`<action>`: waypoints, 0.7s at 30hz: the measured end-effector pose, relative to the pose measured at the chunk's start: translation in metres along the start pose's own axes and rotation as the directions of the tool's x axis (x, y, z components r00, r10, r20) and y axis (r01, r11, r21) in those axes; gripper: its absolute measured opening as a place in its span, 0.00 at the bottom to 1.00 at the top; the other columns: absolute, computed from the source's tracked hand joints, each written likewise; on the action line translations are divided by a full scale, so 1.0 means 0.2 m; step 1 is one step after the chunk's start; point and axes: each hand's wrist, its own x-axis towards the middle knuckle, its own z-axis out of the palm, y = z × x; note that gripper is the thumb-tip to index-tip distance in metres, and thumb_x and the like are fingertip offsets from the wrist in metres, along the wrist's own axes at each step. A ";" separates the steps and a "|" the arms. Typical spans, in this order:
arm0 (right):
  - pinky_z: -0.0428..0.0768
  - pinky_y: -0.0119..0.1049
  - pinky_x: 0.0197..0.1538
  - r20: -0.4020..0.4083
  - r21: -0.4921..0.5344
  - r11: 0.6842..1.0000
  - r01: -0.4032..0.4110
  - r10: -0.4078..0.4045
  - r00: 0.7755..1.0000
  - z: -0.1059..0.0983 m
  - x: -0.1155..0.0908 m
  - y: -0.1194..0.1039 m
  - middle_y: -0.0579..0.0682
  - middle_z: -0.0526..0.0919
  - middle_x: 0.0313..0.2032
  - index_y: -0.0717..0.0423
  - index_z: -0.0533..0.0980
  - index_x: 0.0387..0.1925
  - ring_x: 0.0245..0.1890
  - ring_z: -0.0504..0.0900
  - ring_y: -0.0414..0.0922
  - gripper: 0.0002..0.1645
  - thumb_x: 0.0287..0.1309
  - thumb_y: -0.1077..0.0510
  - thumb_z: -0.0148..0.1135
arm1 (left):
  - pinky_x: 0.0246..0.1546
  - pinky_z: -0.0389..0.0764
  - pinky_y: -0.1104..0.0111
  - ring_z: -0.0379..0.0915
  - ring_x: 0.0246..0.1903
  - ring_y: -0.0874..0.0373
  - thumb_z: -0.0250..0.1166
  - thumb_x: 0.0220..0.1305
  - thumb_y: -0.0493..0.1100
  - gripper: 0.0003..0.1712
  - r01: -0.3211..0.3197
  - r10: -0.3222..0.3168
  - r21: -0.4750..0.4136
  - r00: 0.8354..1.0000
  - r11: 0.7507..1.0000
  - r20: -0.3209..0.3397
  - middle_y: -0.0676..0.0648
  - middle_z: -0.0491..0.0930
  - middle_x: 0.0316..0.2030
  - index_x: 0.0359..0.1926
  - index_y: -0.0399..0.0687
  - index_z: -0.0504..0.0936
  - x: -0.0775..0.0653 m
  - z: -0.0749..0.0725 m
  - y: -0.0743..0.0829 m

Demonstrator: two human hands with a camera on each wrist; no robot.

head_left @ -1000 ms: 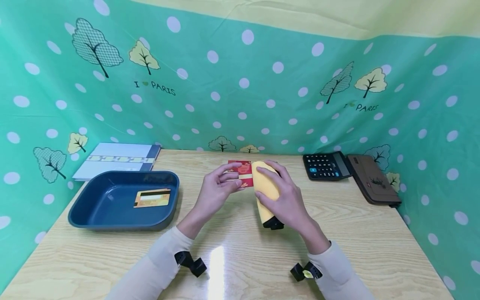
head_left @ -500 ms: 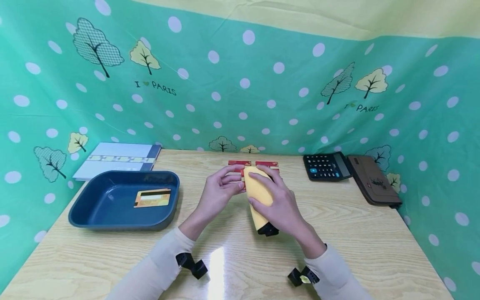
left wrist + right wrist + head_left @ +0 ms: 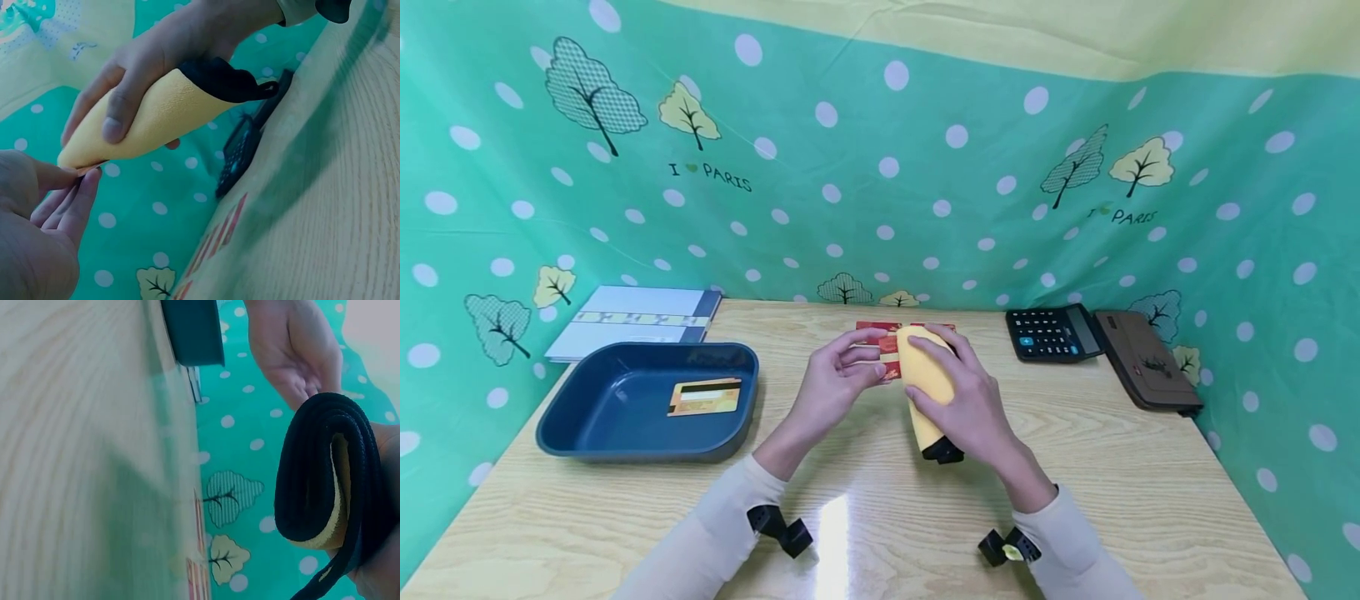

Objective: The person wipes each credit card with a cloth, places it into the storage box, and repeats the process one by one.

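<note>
At the middle of the table in the head view, my right hand [image 3: 976,404] grips a rolled yellow cloth [image 3: 931,383] with a black band at its near end. The folded layers of this band [image 3: 322,469] show in the right wrist view. My left hand [image 3: 835,375] pinches a thin card [image 3: 91,167] between thumb and fingertips, right at the far tip of the cloth. Most of the card is hidden by the cloth and fingers. Behind the hands lie red patterned cards with pale stripes [image 3: 878,326], partly covered.
A dark blue basin [image 3: 587,450] at left holds an orange bank card [image 3: 703,397]. Behind it lies a pale blue notebook [image 3: 632,302]. At the right back are a black calculator [image 3: 1051,332] and a brown zip wallet [image 3: 1150,358].
The cloth in my right hand has gone left over the left fingertips, then partly back to the right. My left hand has stayed nearly in place.
</note>
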 end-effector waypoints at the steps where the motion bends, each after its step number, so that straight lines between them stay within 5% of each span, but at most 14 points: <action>1: 0.76 0.33 0.35 -0.007 0.001 1.000 -0.009 0.009 1.000 -0.01 0.00 0.01 0.49 0.70 0.72 0.38 0.75 0.68 0.55 0.82 0.50 0.39 0.55 0.55 0.78 | 0.51 0.90 0.60 0.89 0.46 0.53 0.65 0.68 0.28 0.26 -0.001 0.001 0.001 1.000 1.000 0.001 0.31 0.83 0.54 0.65 0.42 0.76 0.00 0.00 0.01; 10: 0.83 0.45 0.43 -0.050 0.002 0.999 -0.052 0.052 0.997 -0.09 0.03 0.06 0.50 0.70 0.73 0.41 0.75 0.69 0.66 0.77 0.53 0.39 0.56 0.56 0.78 | 0.51 0.90 0.57 0.89 0.43 0.56 0.66 0.68 0.30 0.25 0.006 -0.005 0.020 1.000 1.000 -0.021 0.34 0.85 0.51 0.64 0.47 0.79 -0.01 -0.03 0.05; 21: 0.81 0.58 0.56 -0.084 0.020 0.996 -0.091 0.093 0.992 -0.15 0.03 0.11 0.53 0.68 0.73 0.46 0.74 0.70 0.65 0.75 0.57 0.39 0.57 0.59 0.76 | 0.49 0.91 0.62 0.89 0.41 0.59 0.65 0.68 0.30 0.27 0.035 -0.035 -0.006 0.996 0.999 -0.085 0.39 0.86 0.46 0.66 0.48 0.78 0.01 -0.08 0.07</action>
